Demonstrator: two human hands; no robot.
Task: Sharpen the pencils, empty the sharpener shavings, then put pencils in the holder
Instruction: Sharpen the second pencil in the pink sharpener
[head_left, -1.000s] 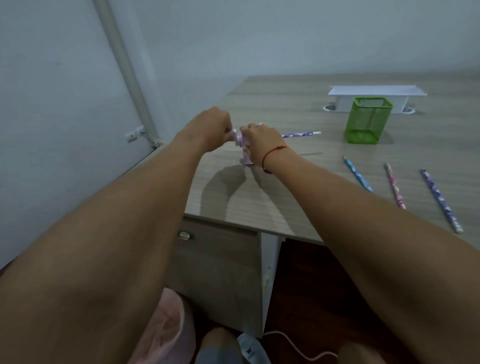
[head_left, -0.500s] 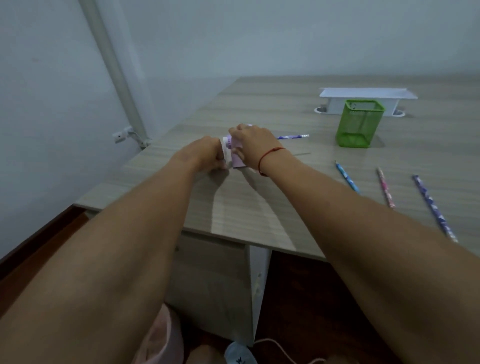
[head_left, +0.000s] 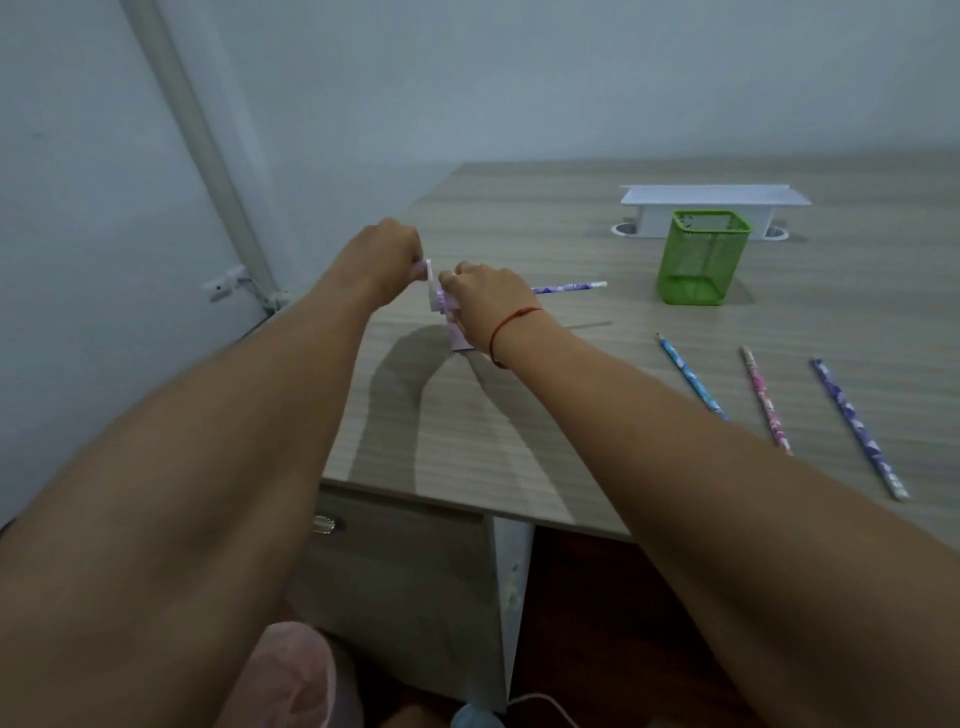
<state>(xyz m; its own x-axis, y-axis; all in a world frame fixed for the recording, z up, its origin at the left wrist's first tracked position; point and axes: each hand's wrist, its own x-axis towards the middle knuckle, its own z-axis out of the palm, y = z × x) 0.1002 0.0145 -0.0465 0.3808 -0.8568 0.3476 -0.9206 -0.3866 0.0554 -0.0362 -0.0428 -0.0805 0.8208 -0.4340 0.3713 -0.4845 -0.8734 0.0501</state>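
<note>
A small lilac crank sharpener (head_left: 457, 338) stands on the wooden desk (head_left: 571, 441) near its left edge. My right hand (head_left: 488, 296) grips the sharpener's body from above. My left hand (head_left: 387, 257) holds the white crank handle (head_left: 430, 283) at the sharpener's left side. A purple patterned pencil (head_left: 569, 287) sticks out of the sharpener to the right, level with the desk. The green mesh holder (head_left: 701, 257) stands empty further right. Three pencils lie on the desk to the right: blue (head_left: 691, 376), pink (head_left: 766, 400) and purple (head_left: 857, 428).
A white box (head_left: 711, 200) stands behind the holder over two cable holes. A drawer with a metal knob (head_left: 324, 525) sits under the desk edge. A pink bag-lined bin (head_left: 291, 675) stands on the floor below. A wall and a pipe (head_left: 208, 156) are at the left.
My left hand has risen from low beside the sharpener to the top of its turn with the crank. My right hand stays on the sharpener. The camera view shifted slightly.
</note>
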